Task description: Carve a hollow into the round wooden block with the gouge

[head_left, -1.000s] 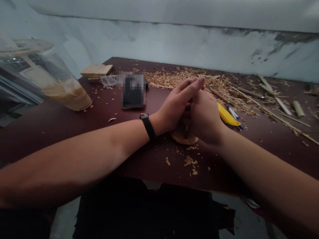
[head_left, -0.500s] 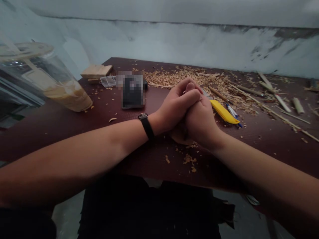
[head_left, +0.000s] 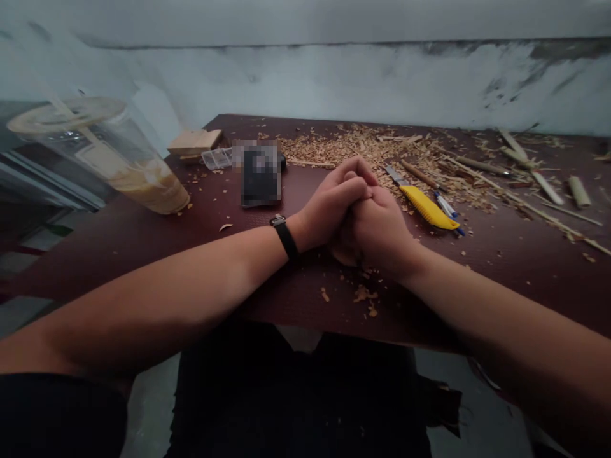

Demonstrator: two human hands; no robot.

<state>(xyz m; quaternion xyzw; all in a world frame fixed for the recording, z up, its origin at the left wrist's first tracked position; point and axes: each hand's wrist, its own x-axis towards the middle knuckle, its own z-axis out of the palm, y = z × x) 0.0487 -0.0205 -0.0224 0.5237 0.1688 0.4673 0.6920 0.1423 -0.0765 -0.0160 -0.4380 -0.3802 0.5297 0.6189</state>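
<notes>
My left hand (head_left: 327, 207), with a black band at its wrist, is closed and pressed against my right hand (head_left: 382, 230). The right is closed too, and the fingers of both overlap just above the tabletop. Below them shows a dim tan shape (head_left: 345, 256); whether it is a held piece or part of a hand, I cannot make out. What lies between the palms is hidden. To the right of my right hand lies a yellow utility knife (head_left: 428, 207) with its blade out, beside a blue and white pen (head_left: 446, 205).
Wood shavings (head_left: 353, 143) are heaped at the back of the dark red table (head_left: 258, 286). A plastic cup of brown drink (head_left: 153, 184) stands left, near wood blocks (head_left: 195, 141) and a dark blurred object (head_left: 260, 175). Sticks (head_left: 544, 186) are scattered at right.
The whole view has shifted slightly. My clasped hands have moved a little left relative to the knife, so its blade now shows. Their grip looks unchanged.
</notes>
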